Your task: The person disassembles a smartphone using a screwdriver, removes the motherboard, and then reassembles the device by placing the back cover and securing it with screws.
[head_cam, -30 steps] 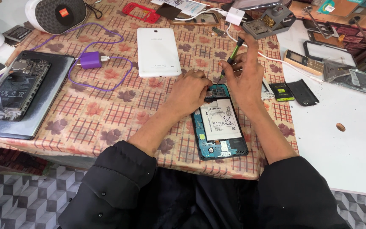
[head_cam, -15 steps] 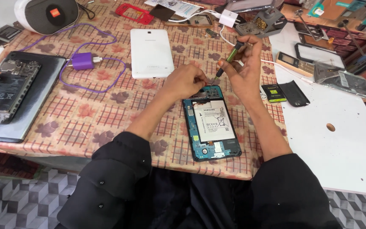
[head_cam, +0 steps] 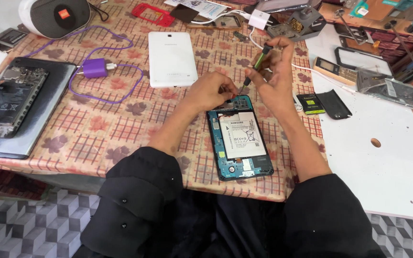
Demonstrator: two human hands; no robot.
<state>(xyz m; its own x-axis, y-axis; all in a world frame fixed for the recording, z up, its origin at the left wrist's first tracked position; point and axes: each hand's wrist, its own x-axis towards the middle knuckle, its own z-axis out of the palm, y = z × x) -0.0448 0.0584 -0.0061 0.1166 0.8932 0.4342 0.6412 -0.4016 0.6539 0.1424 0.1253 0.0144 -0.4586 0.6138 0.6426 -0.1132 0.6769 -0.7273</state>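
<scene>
An opened tablet (head_cam: pixel 244 165) lies back side up on the checked tablecloth, showing its white battery (head_cam: pixel 242 136) and blue-green board. My left hand (head_cam: pixel 211 91) rests on the tablet's top left corner, fingers curled and pressing there. My right hand (head_cam: pixel 274 79) holds a thin green-and-black screwdriver (head_cam: pixel 256 64), its tip pointing down at the tablet's top edge. The tablet's white back cover (head_cam: pixel 171 58) lies flat just beyond my left hand.
A dismantled tablet (head_cam: pixel 5 100) sits on a grey laptop (head_cam: pixel 41 122) at the left. A purple charger (head_cam: pixel 94 68) with its cable, a round speaker (head_cam: pixel 56 16), a red frame (head_cam: pixel 153 13), phone parts (head_cam: pixel 333 102) and a white board (head_cam: pixel 383 157) surround the work.
The camera view has shifted slightly. My right hand with the screwdriver stays at the tablet's top edge, and my left hand keeps pressing the top left corner.
</scene>
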